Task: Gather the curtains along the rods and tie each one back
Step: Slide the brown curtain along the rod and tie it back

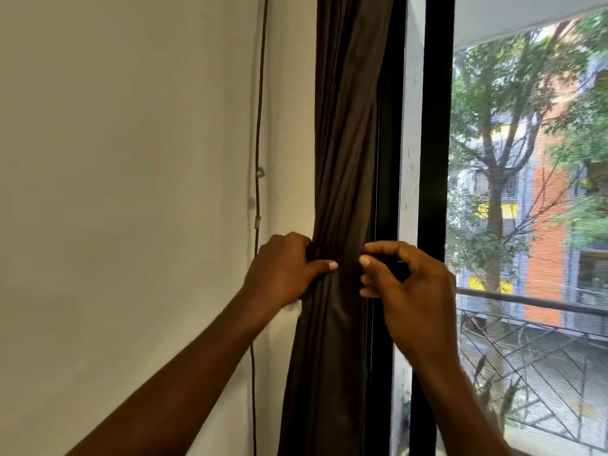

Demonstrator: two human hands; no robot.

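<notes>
A pale wall (131, 159) fills the left of the room, and a tall window (526, 192) with a black frame (434, 159) fills the right, with trees and coloured buildings showing through the glass. Between them hangs the curtain (345, 143), dark brown and faintly glossy. It is gathered into one narrow bundle of long lengthwise folds, lying against the wall's edge and just beside the frame. The bundle is squeezed to a waist where the hands meet it and spreads a little wider below. The left hand (283, 268) grips the bundle's left side, fingers curled out of sight behind the cloth and thumb stretched flat across the front. The right hand (408, 284) is at the right edge, fingers curled in, thumb and forefinger drawn together on dark cloth there. Whether that is a fold or a separate band I cannot tell. Outside, a metal railing (533, 302) crosses the lower part of the glass. A thin brown cable (260, 110) runs down the wall left of the curtain, held by a small clip (257, 221).
</notes>
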